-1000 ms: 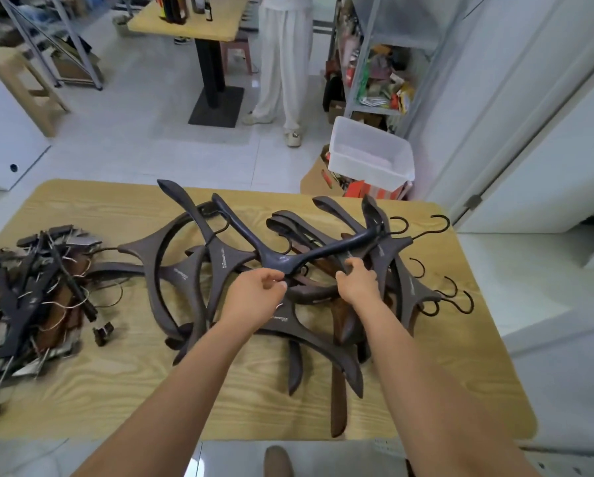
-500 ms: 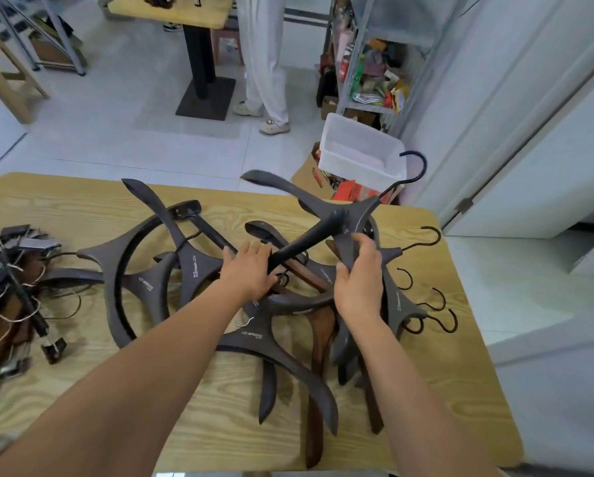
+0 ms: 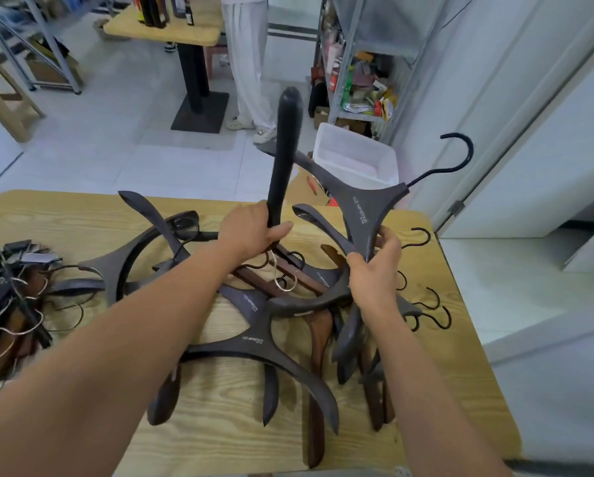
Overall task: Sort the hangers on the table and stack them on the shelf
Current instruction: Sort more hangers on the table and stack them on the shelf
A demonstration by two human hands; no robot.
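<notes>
A loose heap of dark wooden hangers (image 3: 254, 335) lies tangled across the light wooden table (image 3: 220, 435). My left hand (image 3: 254, 232) grips one arm of a dark hanger (image 3: 283, 149), which stands almost upright above the heap. My right hand (image 3: 374, 270) grips the lower arm of a second dark hanger (image 3: 364, 208) lifted off the heap, its black hook (image 3: 460, 149) pointing up and right. Its other arm runs behind the upright one. A thin silver wire hook (image 3: 283, 280) dangles under my left hand.
A pile of clip hangers with wire hooks (image 3: 10, 287) sits at the table's left edge. Beyond the table are a white plastic bin (image 3: 354, 160), a cluttered metal shelf (image 3: 357, 80), a standing person in white trousers (image 3: 247, 63), another table (image 3: 171, 32) and a wooden stool (image 3: 3, 94).
Both hands have risen. The right hand lifted the hooked hanger higher and turned it; the left hand closed on a hanger arm and swung it upright.
</notes>
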